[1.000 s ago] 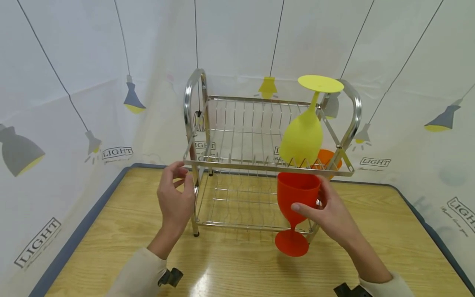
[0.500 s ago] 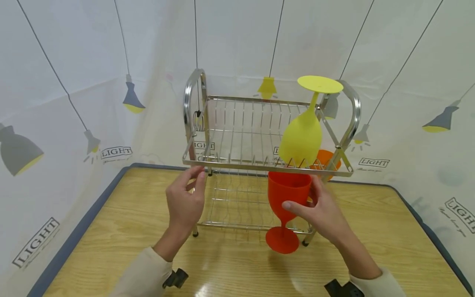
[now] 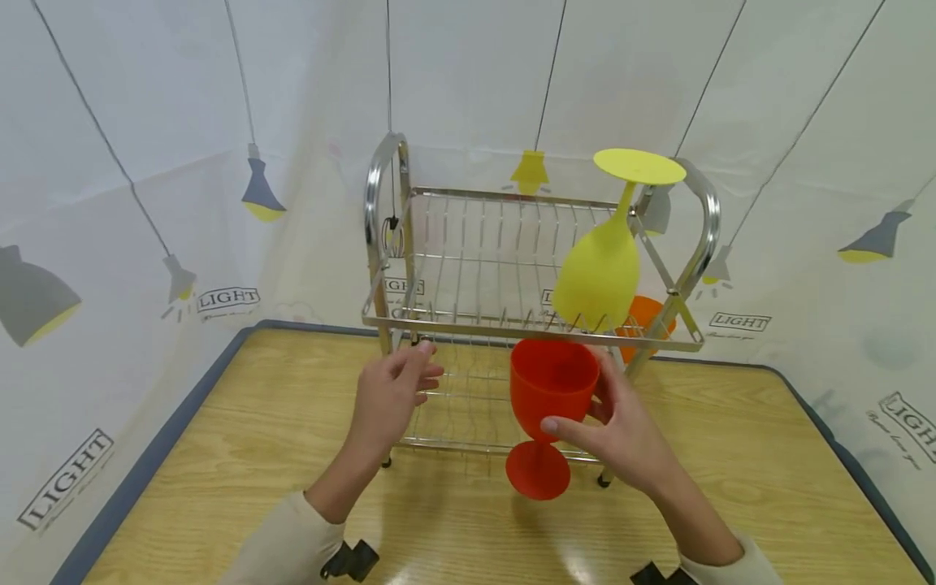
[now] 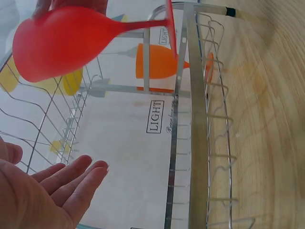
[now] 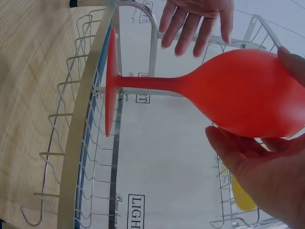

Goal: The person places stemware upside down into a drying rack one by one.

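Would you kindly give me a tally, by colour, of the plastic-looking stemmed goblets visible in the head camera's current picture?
Red plastic-looking stemmed goblet: 1
Yellow plastic-looking stemmed goblet: 1
Orange plastic-looking stemmed goblet, partly hidden: 1
Total: 3

Left hand [image 3: 395, 386] loosely extended, right hand [image 3: 625, 435] gripping

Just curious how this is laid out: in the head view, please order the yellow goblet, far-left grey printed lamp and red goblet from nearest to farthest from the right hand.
1. Red goblet: held in the right hand.
2. Yellow goblet: upside down, right end of the rack's upper tier.
3. Grey printed lamp: far left, on the backdrop.
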`<state>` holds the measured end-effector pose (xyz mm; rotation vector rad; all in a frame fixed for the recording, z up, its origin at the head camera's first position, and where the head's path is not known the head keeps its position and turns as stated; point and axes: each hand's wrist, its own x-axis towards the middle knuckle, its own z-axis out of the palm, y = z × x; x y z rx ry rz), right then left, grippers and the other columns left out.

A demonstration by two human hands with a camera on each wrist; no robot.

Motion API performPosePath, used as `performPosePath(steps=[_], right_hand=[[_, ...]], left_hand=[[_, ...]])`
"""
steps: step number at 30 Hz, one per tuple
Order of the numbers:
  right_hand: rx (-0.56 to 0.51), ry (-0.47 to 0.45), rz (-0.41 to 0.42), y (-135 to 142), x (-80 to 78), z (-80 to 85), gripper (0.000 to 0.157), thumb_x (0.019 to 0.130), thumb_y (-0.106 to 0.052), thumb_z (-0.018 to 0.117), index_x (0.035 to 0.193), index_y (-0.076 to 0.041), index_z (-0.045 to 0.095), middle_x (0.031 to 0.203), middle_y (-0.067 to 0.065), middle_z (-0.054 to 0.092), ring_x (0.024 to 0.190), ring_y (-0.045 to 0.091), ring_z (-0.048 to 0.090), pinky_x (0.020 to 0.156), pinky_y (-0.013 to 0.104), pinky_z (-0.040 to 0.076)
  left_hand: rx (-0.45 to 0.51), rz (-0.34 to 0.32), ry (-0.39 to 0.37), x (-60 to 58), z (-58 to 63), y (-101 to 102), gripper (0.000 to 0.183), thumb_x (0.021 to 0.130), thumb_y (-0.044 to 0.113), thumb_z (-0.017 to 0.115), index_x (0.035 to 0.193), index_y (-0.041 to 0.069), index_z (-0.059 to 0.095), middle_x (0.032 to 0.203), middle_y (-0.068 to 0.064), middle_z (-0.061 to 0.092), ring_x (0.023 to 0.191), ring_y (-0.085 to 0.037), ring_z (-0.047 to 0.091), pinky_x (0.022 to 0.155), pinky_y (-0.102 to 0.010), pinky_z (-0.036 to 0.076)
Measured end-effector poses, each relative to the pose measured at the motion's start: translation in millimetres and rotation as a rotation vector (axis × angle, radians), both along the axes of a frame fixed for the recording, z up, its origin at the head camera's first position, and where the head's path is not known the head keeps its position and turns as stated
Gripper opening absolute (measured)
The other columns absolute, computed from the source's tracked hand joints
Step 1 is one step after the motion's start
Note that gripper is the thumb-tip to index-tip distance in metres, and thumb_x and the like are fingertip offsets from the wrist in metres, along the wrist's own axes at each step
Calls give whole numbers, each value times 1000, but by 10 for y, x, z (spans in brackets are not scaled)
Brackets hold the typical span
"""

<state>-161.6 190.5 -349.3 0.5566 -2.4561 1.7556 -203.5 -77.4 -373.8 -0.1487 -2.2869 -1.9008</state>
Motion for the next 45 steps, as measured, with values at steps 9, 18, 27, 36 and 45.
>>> performPosePath(steps=[9, 18, 27, 36, 45], right_hand=[[77, 86, -11, -54, 45, 31, 83, 76, -10, 82, 145, -18, 38, 132, 2, 53, 116, 24, 53, 90, 30, 53], [164, 178, 14, -111, 30, 40, 88, 71, -11, 87, 144, -24, 39, 135, 1, 51, 119, 24, 52, 88, 38, 56], [295, 304, 8, -124, 15, 16, 95, 66, -7, 89, 144, -13, 36, 135, 4, 52, 118, 24, 55, 87, 41, 56], [366, 421, 77, -124, 0, -24, 98, 64, -1, 88, 144, -7, 31, 134, 4, 53, 118, 21, 55, 87, 38, 56], [475, 559, 131, -157, -15, -50, 103, 60, 3, 88, 144, -3, 30, 140, 8, 49, 120, 24, 54, 88, 40, 56]], left_hand=[[112, -152, -176, -8, 39, 112, 56, 96, 54, 51, 113, 4, 70, 99, -16, 74, 89, -27, 72, 78, -44, 59], [220, -253, -340, -43, 32, 170, 62, 95, 56, 50, 110, -2, 69, 95, -21, 73, 81, -33, 73, 70, -43, 59], [262, -393, -454, -54, -4, 210, 62, 99, 52, 44, 119, -3, 63, 98, -22, 72, 86, -39, 71, 71, -45, 58], [300, -439, -524, -59, -54, 278, 65, 97, 55, 47, 122, -3, 62, 92, -20, 73, 82, -35, 72, 69, -44, 59], [347, -444, -544, -50, -107, 327, 64, 97, 51, 48, 121, -7, 60, 88, -20, 73, 74, -31, 73, 67, -45, 59]])
